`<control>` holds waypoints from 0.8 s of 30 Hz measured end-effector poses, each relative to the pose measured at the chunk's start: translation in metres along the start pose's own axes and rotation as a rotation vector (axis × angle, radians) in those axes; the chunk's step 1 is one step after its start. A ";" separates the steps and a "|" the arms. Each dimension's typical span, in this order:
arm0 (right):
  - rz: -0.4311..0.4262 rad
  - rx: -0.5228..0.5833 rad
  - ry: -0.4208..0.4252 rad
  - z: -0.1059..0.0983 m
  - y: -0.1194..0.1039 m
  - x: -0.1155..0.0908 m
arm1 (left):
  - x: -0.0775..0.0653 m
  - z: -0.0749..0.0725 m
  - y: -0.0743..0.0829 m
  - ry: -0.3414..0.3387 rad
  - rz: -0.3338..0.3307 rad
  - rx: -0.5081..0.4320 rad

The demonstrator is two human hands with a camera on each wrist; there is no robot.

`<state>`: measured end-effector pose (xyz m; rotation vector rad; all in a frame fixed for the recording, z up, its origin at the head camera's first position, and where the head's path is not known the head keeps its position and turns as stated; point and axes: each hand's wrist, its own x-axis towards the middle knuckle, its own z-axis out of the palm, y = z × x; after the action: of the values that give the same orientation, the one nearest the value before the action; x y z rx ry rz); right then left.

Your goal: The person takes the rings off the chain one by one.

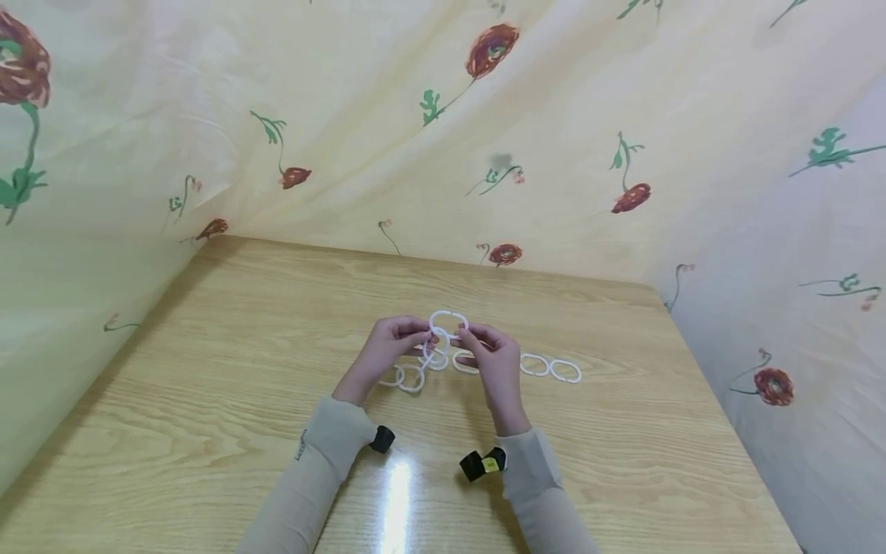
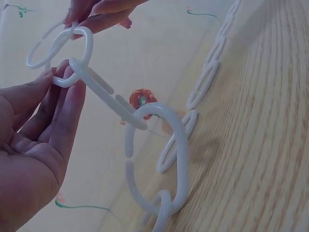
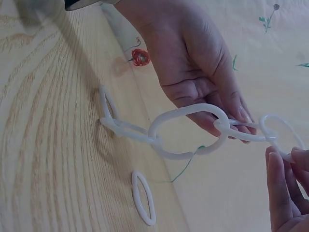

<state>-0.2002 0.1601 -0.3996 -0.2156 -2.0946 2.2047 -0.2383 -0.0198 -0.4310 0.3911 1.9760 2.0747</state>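
Observation:
Oval white plastic chain links are between the two hands. My left hand (image 1: 394, 342) pinches the end link (image 2: 89, 41) of a short chain between thumb and fingers. From it the chain (image 2: 182, 150) hangs down to the tabletop. My right hand (image 1: 497, 365) pinches another white link (image 1: 448, 312), held up beside the left fingertips. This link overlaps the left hand's link, and the two loops seem to pass through each other. In the right wrist view, the right fingers (image 3: 277, 179) show at the right edge, with the left palm (image 3: 193, 53) above the chain.
Several links lie in a row on the wooden table (image 1: 623, 446), among them one link (image 1: 534, 365) right of the right hand and another link (image 1: 566, 372) touching it. A flowered cloth (image 1: 388, 154) stands around the table's back and sides.

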 end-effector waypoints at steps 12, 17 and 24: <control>-0.027 -0.036 -0.001 -0.003 0.004 0.003 | -0.002 0.001 0.006 0.029 -0.032 0.000; -0.032 -0.054 -0.005 -0.005 0.003 0.003 | -0.003 0.000 0.006 0.050 -0.041 0.000; -0.040 -0.064 0.008 -0.006 0.006 0.004 | -0.001 0.000 0.004 0.089 -0.045 -0.027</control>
<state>-0.2030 0.1663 -0.4055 -0.1851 -2.1470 2.1134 -0.2371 -0.0202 -0.4265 0.2500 1.9848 2.1226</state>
